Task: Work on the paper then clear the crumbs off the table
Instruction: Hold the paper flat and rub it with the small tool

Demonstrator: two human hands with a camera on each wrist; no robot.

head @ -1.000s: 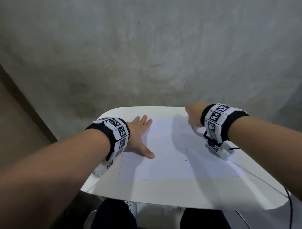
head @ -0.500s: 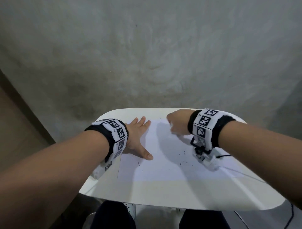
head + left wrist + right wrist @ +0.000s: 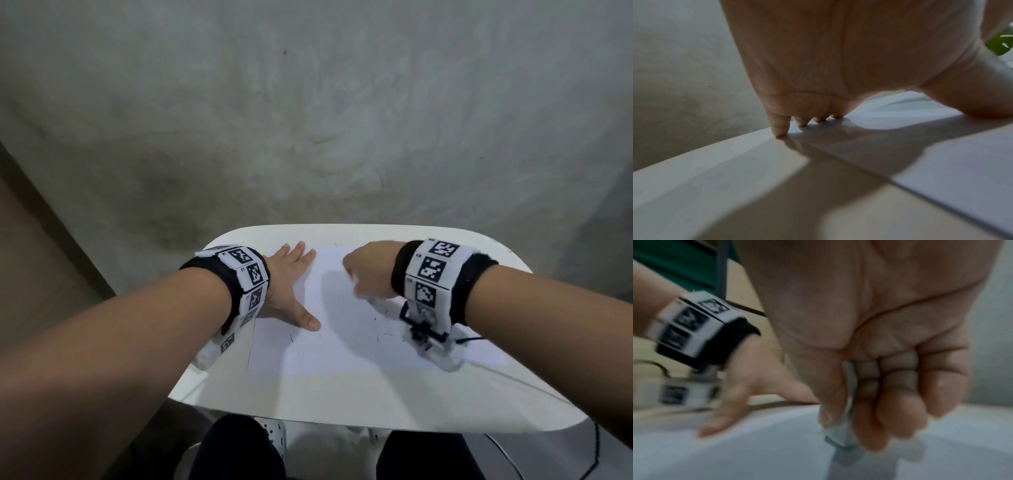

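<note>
Head view: white bench (image 3: 308,404) with rounded corners, grey wall behind. White paper (image 3: 342,346) lies flat on it, covering most of the middle. Thin dark crumbs (image 3: 386,313) scattered over the sheet's right half, one more (image 3: 291,337) near the left thumb.

Left hand (image 3: 291,281): flat, fingers straight and spread, pressing the paper's left edge. Left wrist view confirms the fingertips (image 3: 780,129) down at the sheet's border, the little finger on bare bench, the thumb out on the paper. Grip wide, holding nothing.

Right hand (image 3: 368,274): over the far middle of the paper, fingers curled. Right wrist view shows the grip narrow, thumb and curled fingers pinching a small pale eraser (image 3: 842,439), whose lower end meets the sheet. Picture is blurred; eraser's exact shape not clear.

Both wrists carry black bands with white marker tiles. Person's dark-clad knees show below the bench's near edge.
</note>
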